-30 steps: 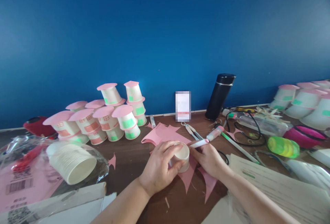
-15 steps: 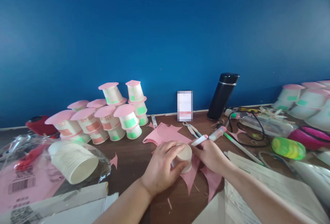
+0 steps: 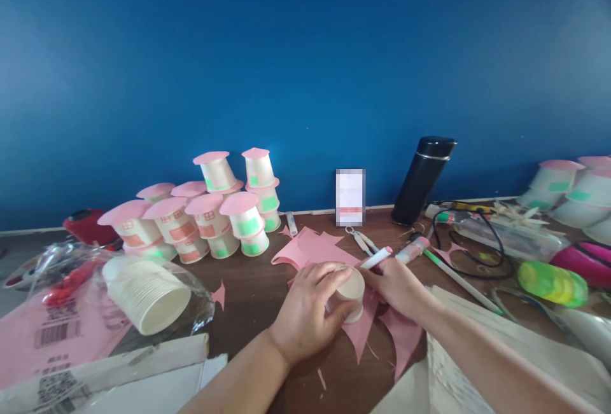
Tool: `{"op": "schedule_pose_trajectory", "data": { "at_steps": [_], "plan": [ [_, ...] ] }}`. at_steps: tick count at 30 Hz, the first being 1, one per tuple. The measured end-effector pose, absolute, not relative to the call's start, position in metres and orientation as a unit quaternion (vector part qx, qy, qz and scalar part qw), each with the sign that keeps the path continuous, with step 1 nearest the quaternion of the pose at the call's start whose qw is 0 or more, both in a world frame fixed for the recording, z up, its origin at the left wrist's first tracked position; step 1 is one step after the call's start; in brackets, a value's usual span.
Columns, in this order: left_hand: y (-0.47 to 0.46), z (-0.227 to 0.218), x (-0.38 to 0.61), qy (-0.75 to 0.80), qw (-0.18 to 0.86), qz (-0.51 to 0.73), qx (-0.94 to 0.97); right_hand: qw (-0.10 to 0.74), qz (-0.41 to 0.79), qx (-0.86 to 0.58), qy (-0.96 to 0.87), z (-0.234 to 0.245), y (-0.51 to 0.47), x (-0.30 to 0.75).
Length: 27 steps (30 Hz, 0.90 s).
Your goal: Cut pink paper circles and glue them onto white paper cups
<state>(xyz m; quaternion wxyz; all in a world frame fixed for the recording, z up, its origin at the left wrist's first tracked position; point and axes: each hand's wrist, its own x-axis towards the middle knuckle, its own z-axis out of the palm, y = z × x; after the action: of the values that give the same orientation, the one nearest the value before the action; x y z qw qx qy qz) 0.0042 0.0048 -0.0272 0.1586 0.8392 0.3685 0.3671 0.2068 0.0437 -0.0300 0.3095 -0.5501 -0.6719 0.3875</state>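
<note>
My left hand (image 3: 310, 309) is wrapped round a white paper cup (image 3: 352, 287) over the table. Close against the cup's right side, my right hand (image 3: 398, 287) grips a white marker (image 3: 377, 258) with a pink end. The marker's tip is hidden behind the hand and cup. Beneath and behind the cup lie pink paper offcuts (image 3: 312, 248). A second pink scrap (image 3: 402, 341) is under my right wrist. To the left, paper cups with pink paper roofs (image 3: 245, 217) stand stacked, several bearing green or red drawn patches.
A nested stack of cups (image 3: 147, 296) lies in clear plastic at left. Behind my hands are a compass (image 3: 365, 242) and a black flask (image 3: 422, 182). Right of them lie a green marker (image 3: 463, 280), a black cable (image 3: 506, 255), a yellow-green bottle (image 3: 552, 282) and papers (image 3: 501, 338).
The whole view has shifted slightly, so things appear a little further right. Both hands keep their grip on the cup and the marker.
</note>
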Motion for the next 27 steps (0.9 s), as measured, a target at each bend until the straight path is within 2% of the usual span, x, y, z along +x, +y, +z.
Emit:
{"op": "schedule_pose_trajectory", "data": {
  "at_steps": [15,27],
  "plan": [
    [0.004,-0.022,0.004,0.385,0.106,0.357,0.845,0.301,0.438,-0.511,-0.676,-0.033,0.060,0.200],
    [0.003,-0.020,0.004,0.391,0.101,0.338,0.850,0.243,0.462,-0.484,-0.702,-0.013,0.078,0.191]
  ]
}}
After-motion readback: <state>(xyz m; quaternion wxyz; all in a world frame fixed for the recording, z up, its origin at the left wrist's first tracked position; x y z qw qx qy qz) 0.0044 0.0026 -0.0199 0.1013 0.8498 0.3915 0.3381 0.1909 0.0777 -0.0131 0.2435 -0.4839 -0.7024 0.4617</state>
